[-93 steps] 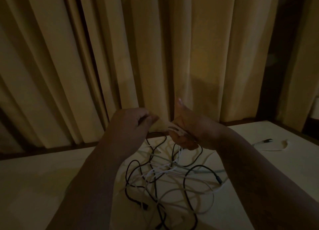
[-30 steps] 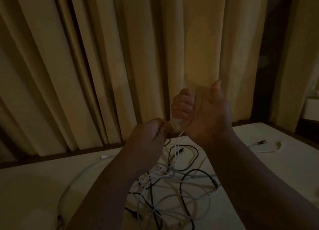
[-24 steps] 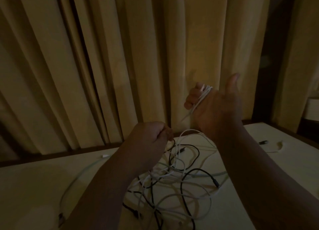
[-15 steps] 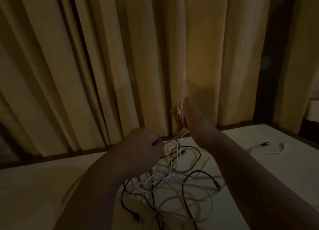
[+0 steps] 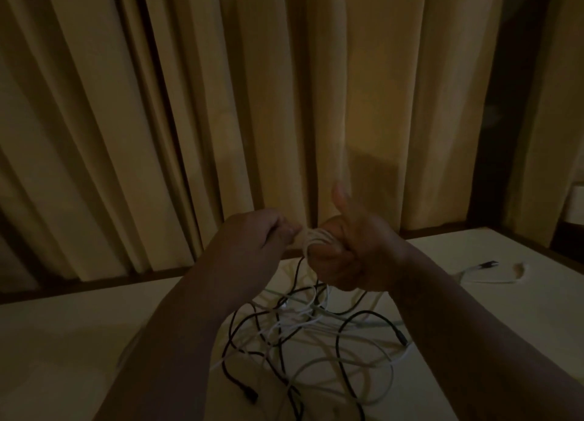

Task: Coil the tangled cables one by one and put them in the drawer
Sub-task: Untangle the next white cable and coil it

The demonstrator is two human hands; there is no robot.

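1. We see the left hand (image 5: 252, 242) raised above the pale cream table (image 5: 63, 341). Its fingers are curled and its fingertips pinch a thin white cable (image 5: 317, 238).
2. The right hand (image 5: 354, 256) is held just beside the left, with the thumb pointing up and the fingers curled. Several loops of the thin white cable wrap round those fingers as a small coil.
3. From that coil the cable drops to the table and runs into the tangle of black and white cables (image 5: 309, 341), which lies under both hands and between the forearms.
4. In the tangle we make out a black plug end (image 5: 249, 395) at the near left and a black connector (image 5: 402, 338) on the right. In the dim light we cannot tell which strand belongs to which cable.
5. Well apart from the heap, at the far right of the table, lies a loose white cable with a dark plug (image 5: 486, 265).
6. Behind the table hang yellow-beige pleated curtains (image 5: 221, 104).
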